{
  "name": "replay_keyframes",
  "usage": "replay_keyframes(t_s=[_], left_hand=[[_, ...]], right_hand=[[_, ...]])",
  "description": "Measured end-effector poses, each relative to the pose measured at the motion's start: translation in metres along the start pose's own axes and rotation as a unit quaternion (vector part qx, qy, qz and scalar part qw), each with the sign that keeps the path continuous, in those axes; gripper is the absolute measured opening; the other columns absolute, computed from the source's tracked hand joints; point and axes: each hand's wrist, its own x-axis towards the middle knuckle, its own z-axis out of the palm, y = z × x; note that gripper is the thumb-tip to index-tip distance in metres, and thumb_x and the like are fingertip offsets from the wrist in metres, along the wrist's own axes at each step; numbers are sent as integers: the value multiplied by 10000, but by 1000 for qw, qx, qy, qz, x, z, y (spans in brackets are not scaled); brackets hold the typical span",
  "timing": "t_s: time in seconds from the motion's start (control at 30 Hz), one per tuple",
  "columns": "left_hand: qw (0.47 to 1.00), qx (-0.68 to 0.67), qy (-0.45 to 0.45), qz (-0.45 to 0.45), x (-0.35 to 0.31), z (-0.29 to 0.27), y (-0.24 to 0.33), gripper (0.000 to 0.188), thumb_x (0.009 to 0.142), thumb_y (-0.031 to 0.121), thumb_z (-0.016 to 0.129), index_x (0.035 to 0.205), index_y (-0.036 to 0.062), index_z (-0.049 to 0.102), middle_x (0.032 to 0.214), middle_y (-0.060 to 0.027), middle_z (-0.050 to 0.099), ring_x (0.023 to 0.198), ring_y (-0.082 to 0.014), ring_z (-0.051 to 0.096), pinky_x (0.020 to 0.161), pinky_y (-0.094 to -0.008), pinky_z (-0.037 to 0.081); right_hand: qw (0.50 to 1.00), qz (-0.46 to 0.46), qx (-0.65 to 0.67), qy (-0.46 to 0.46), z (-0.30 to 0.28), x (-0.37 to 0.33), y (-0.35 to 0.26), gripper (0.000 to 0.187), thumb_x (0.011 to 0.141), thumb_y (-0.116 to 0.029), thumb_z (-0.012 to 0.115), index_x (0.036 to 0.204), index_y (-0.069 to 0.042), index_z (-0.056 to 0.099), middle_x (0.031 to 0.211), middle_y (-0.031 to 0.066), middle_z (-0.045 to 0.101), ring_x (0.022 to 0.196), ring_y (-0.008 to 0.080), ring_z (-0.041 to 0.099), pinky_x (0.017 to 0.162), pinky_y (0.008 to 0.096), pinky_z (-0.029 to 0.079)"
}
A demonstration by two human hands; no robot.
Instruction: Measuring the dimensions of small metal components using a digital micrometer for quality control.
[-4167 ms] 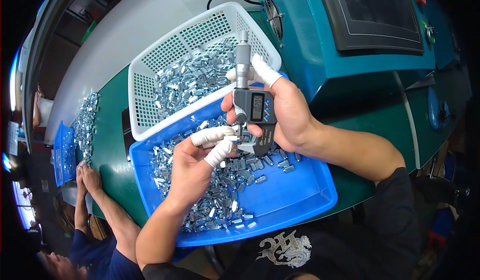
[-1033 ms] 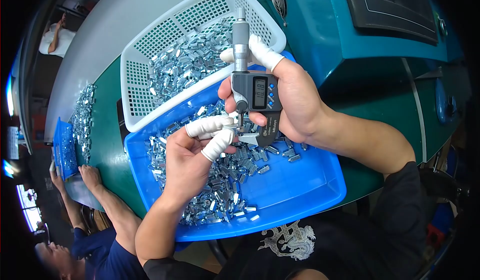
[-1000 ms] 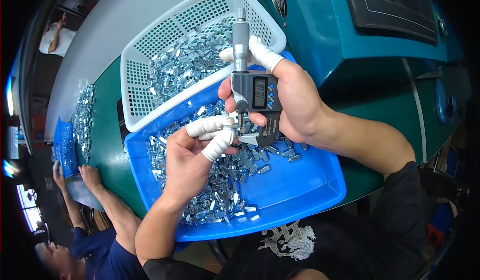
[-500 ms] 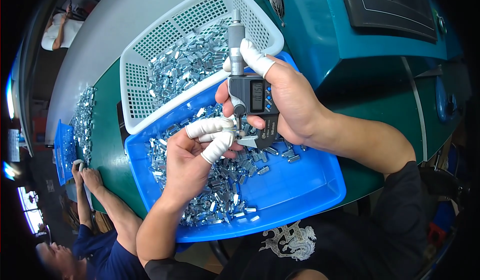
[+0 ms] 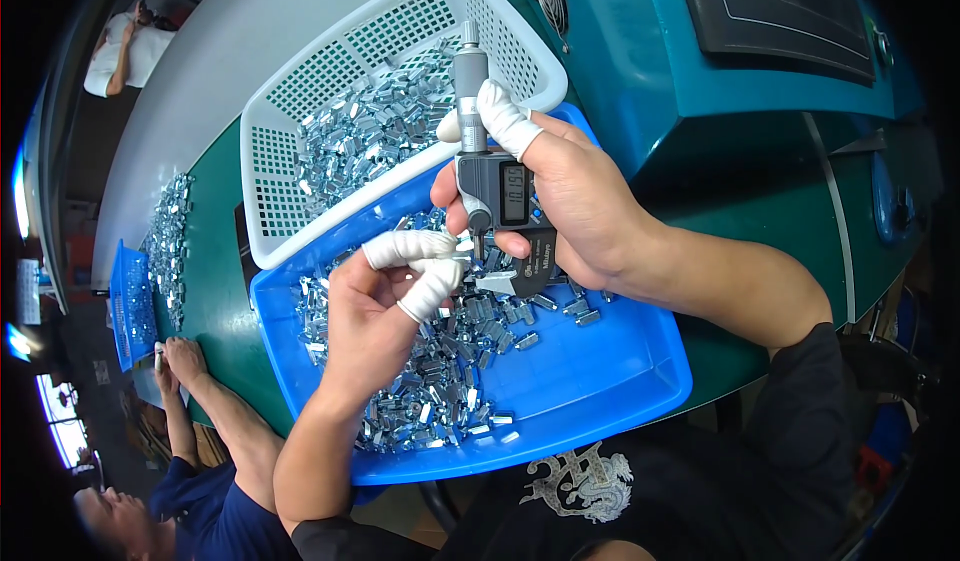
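Note:
My right hand (image 5: 588, 199) is wrapped round a grey digital micrometer (image 5: 482, 183) held upright, its barrel upward and its frame downward. White finger cots cover the thumb and a finger at the barrel. My left hand (image 5: 375, 326), also in white finger cots, pinches a small silver metal piece (image 5: 463, 248) just left of the micrometer's measuring gap. The fingertips hide most of this piece. Below both hands, a blue tray (image 5: 610, 381) holds a heap of small silver hex-shaped metal parts (image 5: 425, 371), mostly on its left side.
Behind the tray, a white perforated basket (image 5: 268, 166) holds more metal parts. A teal machine housing (image 5: 640, 71) stands at the right. On the green table's left lie a pile of parts (image 5: 168, 251) and a small blue basket (image 5: 128, 306), beside a co-worker's hands (image 5: 180, 359).
My left hand has drawn slightly left with the metal piece, away from the micrometer's gap. My right hand and the micrometer stay nearly in place. The co-worker's hands have shifted a little.

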Motion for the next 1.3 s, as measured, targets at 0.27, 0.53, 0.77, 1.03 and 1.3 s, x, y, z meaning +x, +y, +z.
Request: replay_keyframes(t_s=[0.27, 0.53, 0.77, 1.03, 1.3], left_hand=[[943, 122, 236, 200, 18, -15, 14, 273, 825, 18, 652, 1091, -8, 590, 937, -67, 628, 807, -100, 591, 696, -220, 499], [824, 538, 6, 177, 0, -3, 9, 227, 651, 80, 755, 860, 48, 672, 808, -84, 568, 758, -247, 548, 640, -335, 456], [814, 562, 6, 145, -1, -1, 11, 180, 639, 73, 752, 801, 47, 677, 805, -85, 561, 774, -282, 539, 685, -359, 459], [995, 83, 4, 51, -4, -1, 8, 188, 760, -18, 699, 916, -14, 594, 962, -90, 636, 892, -155, 620, 787, -277, 493], [1000, 3, 1, 22, -5, 2, 3, 294, 806, -61, 642, 1095, -39, 594, 1050, -113, 639, 931, -162, 626, 861, -288, 507]], right_hand=[[1000, 4, -14, 1, -3, 1, -1, 447, 970, -425, 375, 1079, -9, 500, 820, 124, 625, 673, 144, 637, 376, 190, 407], [1000, 6, -12, -3, -1, 1, -2, 447, 970, -425, 373, 1079, -13, 505, 825, 121, 631, 672, 142, 639, 375, 187, 404], [1000, 15, -11, -8, -1, 1, -3, 444, 968, -431, 376, 1082, -21, 504, 822, 119, 627, 668, 139, 634, 379, 196, 407], [1000, 12, -7, -9, -2, 1, -2, 452, 967, -435, 375, 1085, -16, 496, 813, 124, 620, 657, 147, 628, 385, 199, 405], [1000, 9, 10, -14, -3, 2, -1, 448, 969, -423, 375, 1097, -9, 490, 826, 134, 622, 664, 155, 632, 388, 206, 411]])
